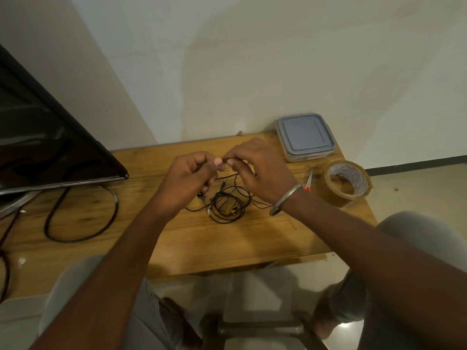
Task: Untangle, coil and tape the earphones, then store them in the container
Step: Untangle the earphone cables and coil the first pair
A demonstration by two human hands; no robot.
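Tangled black earphones (227, 205) lie in loose loops on the wooden table (227, 243), with part of the cord lifted. My left hand (189, 178) and my right hand (260, 168) meet just above the tangle, each pinching the thin cord between thumb and fingertips. A square clear container (305, 137) with a grey-blue lid on stands at the table's far right corner. A roll of brown tape (347, 181) stands near the right edge, and small red-handled scissors (308, 181) lie between it and my right wrist.
A dark flat screen (45, 137) leans over the table's left side, with a thick black cable (80, 215) looped on the wood below it. A wall rises behind the table. My knees and a stool are under the near edge.
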